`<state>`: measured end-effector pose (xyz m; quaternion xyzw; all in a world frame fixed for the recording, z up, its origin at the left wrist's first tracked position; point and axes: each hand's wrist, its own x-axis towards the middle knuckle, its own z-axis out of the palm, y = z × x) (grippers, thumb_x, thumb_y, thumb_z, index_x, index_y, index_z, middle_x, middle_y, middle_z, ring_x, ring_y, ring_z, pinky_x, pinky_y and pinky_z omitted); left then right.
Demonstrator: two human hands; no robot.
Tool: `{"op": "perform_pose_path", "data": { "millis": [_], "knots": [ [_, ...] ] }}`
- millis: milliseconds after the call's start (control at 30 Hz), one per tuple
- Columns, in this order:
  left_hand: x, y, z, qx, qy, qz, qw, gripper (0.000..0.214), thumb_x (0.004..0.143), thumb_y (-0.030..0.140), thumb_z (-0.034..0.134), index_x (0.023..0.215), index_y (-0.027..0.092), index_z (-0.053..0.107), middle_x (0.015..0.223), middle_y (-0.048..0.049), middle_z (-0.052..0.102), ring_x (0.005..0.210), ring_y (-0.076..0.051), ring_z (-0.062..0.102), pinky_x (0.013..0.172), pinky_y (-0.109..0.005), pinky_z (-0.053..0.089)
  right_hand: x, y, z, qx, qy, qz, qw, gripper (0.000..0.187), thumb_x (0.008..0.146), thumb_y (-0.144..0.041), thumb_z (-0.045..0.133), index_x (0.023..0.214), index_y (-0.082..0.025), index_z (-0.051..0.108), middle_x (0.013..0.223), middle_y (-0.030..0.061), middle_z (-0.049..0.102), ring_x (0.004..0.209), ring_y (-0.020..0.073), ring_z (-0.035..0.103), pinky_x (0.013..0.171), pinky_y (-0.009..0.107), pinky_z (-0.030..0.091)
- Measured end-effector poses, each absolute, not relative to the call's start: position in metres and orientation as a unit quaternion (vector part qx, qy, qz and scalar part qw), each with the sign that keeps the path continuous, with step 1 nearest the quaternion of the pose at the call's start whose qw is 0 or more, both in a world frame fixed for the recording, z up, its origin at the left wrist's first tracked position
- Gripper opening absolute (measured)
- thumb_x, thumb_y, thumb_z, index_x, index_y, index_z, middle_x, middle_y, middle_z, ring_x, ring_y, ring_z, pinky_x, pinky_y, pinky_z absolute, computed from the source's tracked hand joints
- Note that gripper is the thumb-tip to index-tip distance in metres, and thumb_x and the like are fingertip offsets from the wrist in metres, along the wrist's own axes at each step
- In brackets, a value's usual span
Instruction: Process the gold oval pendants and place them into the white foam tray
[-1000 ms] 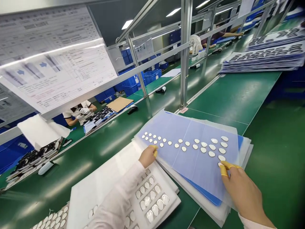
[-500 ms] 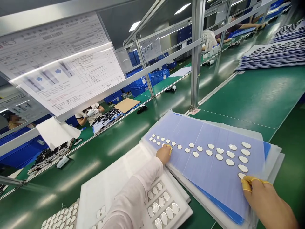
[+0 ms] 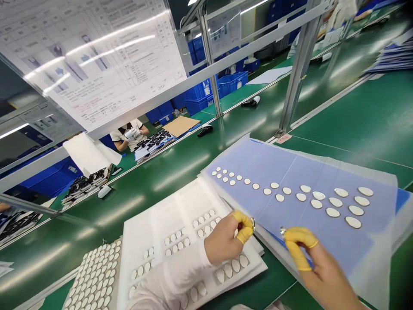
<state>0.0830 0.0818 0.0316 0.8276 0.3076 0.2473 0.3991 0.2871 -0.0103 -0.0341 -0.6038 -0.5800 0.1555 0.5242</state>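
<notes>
A pale blue sheet (image 3: 300, 172) lies on a stack of white foam sheets and carries a curved row of small silver-white oval discs (image 3: 318, 196). My left hand (image 3: 227, 239), in a white sleeve with yellow finger cots, pinches one small disc (image 3: 252, 223) over the near edge of a white foam tray (image 3: 180, 224). That tray holds several rows of the same discs. My right hand (image 3: 311, 267), also with yellow cots, pinches another small disc (image 3: 283, 231) at the near edge of the blue sheet.
A green conveyor belt (image 3: 155, 181) runs past the trays. A metal frame post (image 3: 298, 69) and a hanging instruction sheet (image 3: 93, 56) stand ahead. Another foam tray of discs (image 3: 93, 275) lies at lower left. A person (image 3: 129, 133) sits across the belt by blue crates (image 3: 196, 92).
Both hands have left the row of discs and drawn back toward me, each now pinching a disc. The left hand has moved over the white foam tray. The view has shifted left.
</notes>
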Motion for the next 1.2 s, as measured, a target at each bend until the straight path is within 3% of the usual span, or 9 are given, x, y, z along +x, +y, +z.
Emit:
{"op": "perform_pose_path", "data": {
  "millis": [67,167,300,433,533,833,1033,1200],
  "knots": [
    [0.064,0.061,0.043,0.818,0.274,0.316,0.395,0.019,0.102,0.033,0.043,0.089,0.02,0.049,0.086,-0.0038,0.056,0.078,-0.016,0.053,0.076,-0.031,0.047,0.247,-0.009,-0.029,-0.488,-0.608,0.219,0.587,0.009,0.1,-0.029,0.046,0.097,-0.028,0.054,0.087,0.0047,0.058,0.082,0.0214,0.061,0.077,0.034,0.054],
    [0.038,0.039,0.053,0.814,0.279,0.36,0.361,0.019,0.104,0.033,0.039,0.094,0.021,0.049,0.087,-0.0043,0.054,0.08,-0.017,0.051,0.075,-0.032,0.045,0.198,-0.006,-0.025,-0.394,-0.61,0.309,0.614,0.011,0.103,-0.024,0.04,0.106,-0.029,0.05,0.092,0.0042,0.053,0.085,0.0206,0.055,0.079,0.033,0.051],
    [0.005,0.016,0.057,0.783,0.344,0.383,0.35,0.014,0.104,0.032,0.043,0.097,0.022,0.051,0.09,-0.0042,0.052,0.084,-0.017,0.051,0.079,-0.033,0.046,0.164,-0.004,-0.014,-0.32,-0.635,0.394,0.582,0.013,0.104,-0.025,0.037,0.104,-0.029,0.05,0.087,0.0022,0.049,0.078,0.0201,0.049,0.072,0.032,0.048],
    [-0.019,-0.003,0.053,0.758,0.403,0.379,0.346,0.006,0.102,0.031,0.049,0.103,0.025,0.052,0.109,-0.0068,0.048,0.105,-0.02,0.05,0.095,-0.039,0.046,0.154,-0.003,-0.001,-0.298,-0.657,0.446,0.531,0.015,0.105,-0.027,0.037,0.097,-0.029,0.05,0.082,0.0007,0.049,0.073,0.0192,0.047,0.069,0.031,0.046],
    [-0.027,-0.01,0.044,0.748,0.401,0.39,0.357,0.012,0.099,0.035,0.056,0.107,0.029,0.051,0.115,-0.0066,0.049,0.115,-0.022,0.049,0.099,-0.041,0.046,0.151,-0.003,0.005,-0.303,-0.646,0.489,0.502,0.017,0.105,-0.032,0.036,0.094,-0.029,0.049,0.081,-0.0004,0.046,0.072,0.0185,0.047,0.069,0.031,0.047],
    [-0.026,-0.011,0.029,0.713,0.382,0.466,0.358,0.015,0.095,0.038,0.062,0.103,0.027,0.055,0.111,-0.0046,0.058,0.1,-0.018,0.058,0.091,-0.035,0.051,0.149,-0.004,0.016,-0.291,-0.623,0.537,0.489,0.027,0.105,-0.041,0.038,0.086,-0.027,0.051,0.077,-0.0002,0.045,0.069,0.0179,0.046,0.064,0.03,0.047],
    [-0.03,-0.011,0.022,0.729,0.352,0.48,0.338,0.031,0.097,0.034,0.061,0.125,0.031,0.049,0.112,-0.0071,0.062,0.092,-0.018,0.06,0.085,-0.037,0.054,0.15,-0.002,0.007,-0.327,-0.589,0.537,0.508,0.029,0.102,-0.051,0.043,0.091,-0.028,0.056,0.079,0.0013,0.052,0.072,0.0195,0.053,0.067,0.033,0.049],
    [-0.033,-0.009,0.021,0.776,0.336,0.449,0.288,0.042,0.098,0.023,0.055,0.137,0.033,0.042,0.116,-0.0088,0.065,0.074,-0.013,0.06,0.069,-0.03,0.056,0.148,0.005,0.001,-0.342,-0.589,0.58,0.448,0.05,0.096,-0.068,0.041,0.078,-0.024,0.057,0.073,0.0001,0.048,0.067,0.0178,0.046,0.062,0.031,0.044]
  ]
}}
